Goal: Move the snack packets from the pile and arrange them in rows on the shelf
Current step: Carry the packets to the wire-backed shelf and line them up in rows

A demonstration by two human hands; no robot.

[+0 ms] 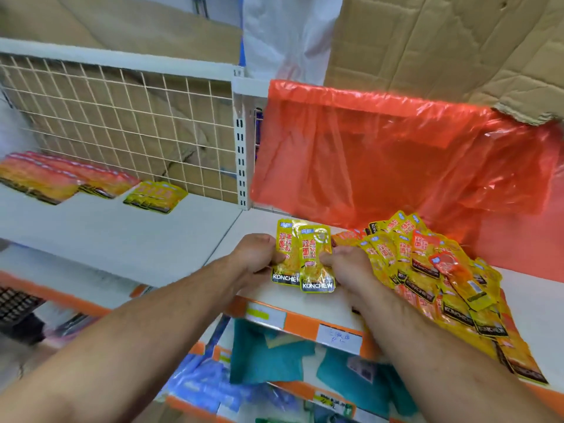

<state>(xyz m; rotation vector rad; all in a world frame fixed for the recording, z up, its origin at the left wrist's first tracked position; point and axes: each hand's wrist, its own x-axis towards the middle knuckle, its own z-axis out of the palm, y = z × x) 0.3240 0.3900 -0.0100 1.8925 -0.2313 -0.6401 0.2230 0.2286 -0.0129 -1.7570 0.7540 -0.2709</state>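
Left hand pinches one yellow Konchew snack packet; my right hand grips a second packet overlapping it, both low over the shelf front. Packet pile lies just right; arranged rows far left; orange plastic bag behind.

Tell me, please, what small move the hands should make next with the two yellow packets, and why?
Probably carry the two yellow packets left and lay them at the front of the short yellow row. The left hand and right hand pinch them, slightly overlapped, and that row is shorter than the red rows beside it, with bare shelf in front.
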